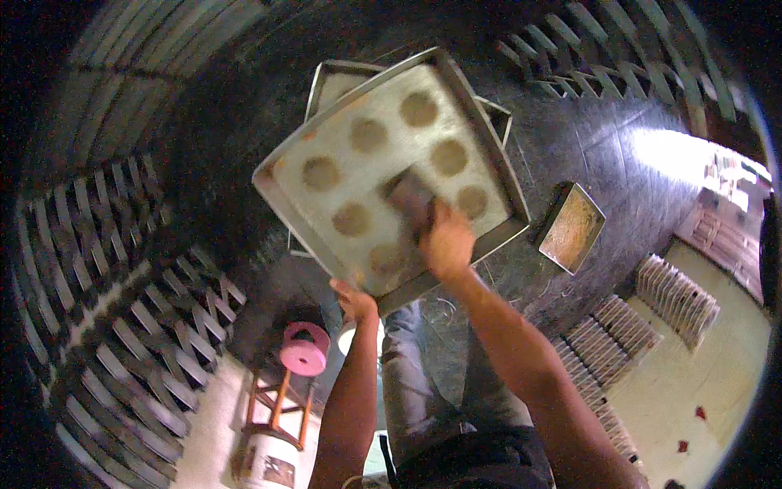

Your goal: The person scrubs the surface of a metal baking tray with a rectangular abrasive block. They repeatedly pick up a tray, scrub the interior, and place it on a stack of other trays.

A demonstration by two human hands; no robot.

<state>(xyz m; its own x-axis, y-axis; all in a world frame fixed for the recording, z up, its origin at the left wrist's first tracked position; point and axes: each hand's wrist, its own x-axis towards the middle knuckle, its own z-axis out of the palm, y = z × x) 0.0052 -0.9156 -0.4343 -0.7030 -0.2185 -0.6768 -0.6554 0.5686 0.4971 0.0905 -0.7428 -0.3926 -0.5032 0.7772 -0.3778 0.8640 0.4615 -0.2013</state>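
A wide, shallow metal baking tray (342, 147), marked with several round brownish spots, lies tilted before me. My left hand (357, 301) grips its near rim at the lower left. In my right hand (451, 241) is a blurred dark block-like tool (412, 194), held over the tray's middle; I cannot tell whether it is a scraper or a pad, nor whether it touches the surface. Partly hidden beneath the tray is another metal tray (342, 76), whose corners stick out at the far side.
On the dark floor to the right sits a smaller rectangular pan (572, 229) with orange-brown residue. Stacked racks or trays (678, 299) stand at the lower right. Slatted racks (146, 342) line the left. A pink round object (304, 354), a wooden stool (278, 403) and a white bucket (269, 461) are nearby.
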